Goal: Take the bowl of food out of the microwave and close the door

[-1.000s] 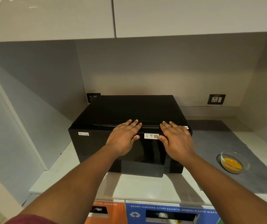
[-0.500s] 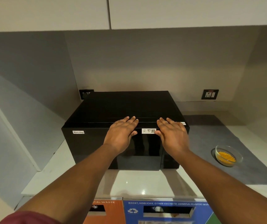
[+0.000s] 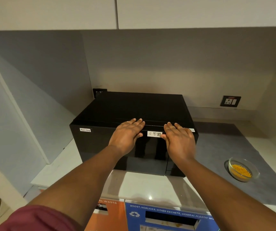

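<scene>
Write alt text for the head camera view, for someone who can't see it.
Both hands, left hand and right hand, lie flat with fingers spread on the top front edge of a closed black microwave. A glass bowl of yellow food sits on the grey counter to its right.

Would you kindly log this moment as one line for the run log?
black microwave: door closed | left hand, right hand: flat on door's top edge | clear glass bowl of yellow food: on counter, right
</scene>
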### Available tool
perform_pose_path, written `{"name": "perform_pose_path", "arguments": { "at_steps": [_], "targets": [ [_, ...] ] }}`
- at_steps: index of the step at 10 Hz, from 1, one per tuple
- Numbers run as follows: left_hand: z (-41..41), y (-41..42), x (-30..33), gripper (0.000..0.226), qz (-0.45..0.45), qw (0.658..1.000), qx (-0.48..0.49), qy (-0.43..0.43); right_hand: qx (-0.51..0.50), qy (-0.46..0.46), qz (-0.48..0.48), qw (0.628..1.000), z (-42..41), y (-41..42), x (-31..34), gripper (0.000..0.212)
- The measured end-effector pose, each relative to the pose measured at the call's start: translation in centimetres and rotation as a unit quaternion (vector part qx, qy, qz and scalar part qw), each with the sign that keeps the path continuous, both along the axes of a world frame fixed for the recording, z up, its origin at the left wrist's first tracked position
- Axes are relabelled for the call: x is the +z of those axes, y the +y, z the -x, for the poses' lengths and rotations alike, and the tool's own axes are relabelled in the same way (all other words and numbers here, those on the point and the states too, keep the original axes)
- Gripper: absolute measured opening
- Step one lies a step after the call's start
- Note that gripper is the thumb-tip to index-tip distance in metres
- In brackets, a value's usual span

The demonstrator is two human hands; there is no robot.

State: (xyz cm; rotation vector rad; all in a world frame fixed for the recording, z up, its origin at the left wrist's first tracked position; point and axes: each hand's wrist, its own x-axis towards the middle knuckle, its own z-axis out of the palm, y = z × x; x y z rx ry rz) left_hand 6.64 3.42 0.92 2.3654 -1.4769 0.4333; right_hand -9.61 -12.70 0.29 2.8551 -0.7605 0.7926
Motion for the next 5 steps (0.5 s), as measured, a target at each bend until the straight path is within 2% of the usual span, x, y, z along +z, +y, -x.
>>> {"name": "perform_pose_path", "arguments": {
  "at_steps": [2,3,4,5],
  "targets": [
    [0.3,0.1,0.7,0.054,-0.018,1.0,-0.015,0.017,0.003,0.001,-0.004,1.0,-0.2,0.1,-0.3,0.045],
    [0.6,0.3,1.1,0.061,-0.029,0.999,-0.011,0.034,0.001,0.028,-0.008,1.0,0.3,0.5,-0.2,0.056],
    [2.2,0.4,0.9,0.08,-0.056,0.996,0.033,0.057,-0.018,0.066,-0.032,0.997,0.6,1.9,-0.6,0.088],
    [2.9,0.8,0.7,0.087,-0.071,0.995,0.026,0.068,0.008,0.069,-0.052,0.996,0.6,3.5,-0.7,0.09]
  ]
}}
